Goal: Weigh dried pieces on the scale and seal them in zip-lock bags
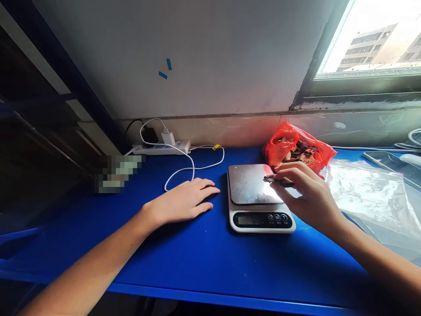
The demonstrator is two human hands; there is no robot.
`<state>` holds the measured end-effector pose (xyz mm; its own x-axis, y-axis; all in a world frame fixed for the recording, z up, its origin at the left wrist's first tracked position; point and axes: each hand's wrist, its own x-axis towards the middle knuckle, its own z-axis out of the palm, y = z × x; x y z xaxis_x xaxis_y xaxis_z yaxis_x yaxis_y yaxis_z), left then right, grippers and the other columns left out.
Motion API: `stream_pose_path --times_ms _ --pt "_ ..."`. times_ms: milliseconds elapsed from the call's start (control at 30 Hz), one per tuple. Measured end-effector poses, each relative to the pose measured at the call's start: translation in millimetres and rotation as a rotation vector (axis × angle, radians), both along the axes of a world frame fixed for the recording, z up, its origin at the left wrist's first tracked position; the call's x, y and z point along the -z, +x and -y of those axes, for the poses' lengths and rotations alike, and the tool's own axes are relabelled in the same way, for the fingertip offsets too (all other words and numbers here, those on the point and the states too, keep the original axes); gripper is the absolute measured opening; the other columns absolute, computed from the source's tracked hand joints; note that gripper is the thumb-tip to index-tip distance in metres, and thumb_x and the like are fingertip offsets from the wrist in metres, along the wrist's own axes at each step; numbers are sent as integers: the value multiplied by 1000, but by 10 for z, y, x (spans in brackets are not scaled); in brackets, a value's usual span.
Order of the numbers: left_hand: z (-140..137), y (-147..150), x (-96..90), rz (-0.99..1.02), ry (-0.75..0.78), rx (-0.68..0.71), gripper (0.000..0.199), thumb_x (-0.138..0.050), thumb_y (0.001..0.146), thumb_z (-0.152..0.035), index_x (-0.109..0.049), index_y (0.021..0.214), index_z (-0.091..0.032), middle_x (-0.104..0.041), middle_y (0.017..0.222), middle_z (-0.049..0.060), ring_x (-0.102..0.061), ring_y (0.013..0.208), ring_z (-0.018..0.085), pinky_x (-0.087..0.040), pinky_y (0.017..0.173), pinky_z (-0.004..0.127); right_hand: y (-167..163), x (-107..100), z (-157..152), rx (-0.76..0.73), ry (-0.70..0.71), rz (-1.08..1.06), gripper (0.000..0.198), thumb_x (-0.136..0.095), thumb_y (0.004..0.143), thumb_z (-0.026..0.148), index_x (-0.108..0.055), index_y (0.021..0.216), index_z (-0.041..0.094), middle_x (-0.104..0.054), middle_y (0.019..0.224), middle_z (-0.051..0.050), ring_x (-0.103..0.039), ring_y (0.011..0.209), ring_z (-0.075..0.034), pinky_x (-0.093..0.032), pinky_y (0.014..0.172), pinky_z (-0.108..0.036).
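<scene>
My right hand [304,188] pinches a dark brown dried piece [283,181], like bark or peel, above the right side of a kitchen scale [233,210]. The scale has a shiny metal plate [248,184] and a white body; its small display is too dim to read. Behind the hand sits a red plastic bag [279,142], its top spread apart, with more brown dried pieces [301,151] inside. My left hand [184,199] lies flat on the blue table [197,259], left of the scale, fingers apart and holding nothing.
Clear plastic bags [368,188] lie on the right of the table. A power strip [161,148] with a white charger [168,138] stands against the wall, and its white cable [194,169] loops near my left hand. A window is at upper right.
</scene>
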<state>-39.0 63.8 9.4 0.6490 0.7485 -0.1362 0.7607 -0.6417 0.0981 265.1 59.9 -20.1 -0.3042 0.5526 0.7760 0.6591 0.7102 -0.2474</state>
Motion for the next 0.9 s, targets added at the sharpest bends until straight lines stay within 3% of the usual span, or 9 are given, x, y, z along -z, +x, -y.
stream_pose_path --times_ms 233,400,700,900 --pt "40 0 10 8 6 4 41 -47 98 -35 -49 138 -26 -48 144 6 -46 129 25 -40 105 43 -1 49 -3 -22 -48 6 10 -66 87 26 -59 87 18 -65 88 -2 -62 69 -10 -50 58 -20" --pt "63 -4 9 7 11 -4 43 -47 98 -35 -48 139 -26 -47 145 7 -45 131 27 -39 107 46 -13 50 31 -18 -85 25 18 -66 88 30 -58 75 18 -61 70 3 -51 51 -6 -44 49 -18" --pt "66 4 15 21 7 2 42 -45 99 -36 -47 139 -27 -47 146 6 -45 131 26 -39 106 46 6 50 16 0 -12 67 9 -61 91 23 -66 86 18 -65 87 -3 -62 71 -11 -49 65 -21" --pt "83 18 13 10 7 -2 42 -46 98 -36 -48 139 -26 -48 144 7 -45 130 27 -40 105 46 31 68 -4 -29 -7 50 9 -63 90 28 -67 85 21 -65 86 -1 -61 70 -10 -48 64 -21"
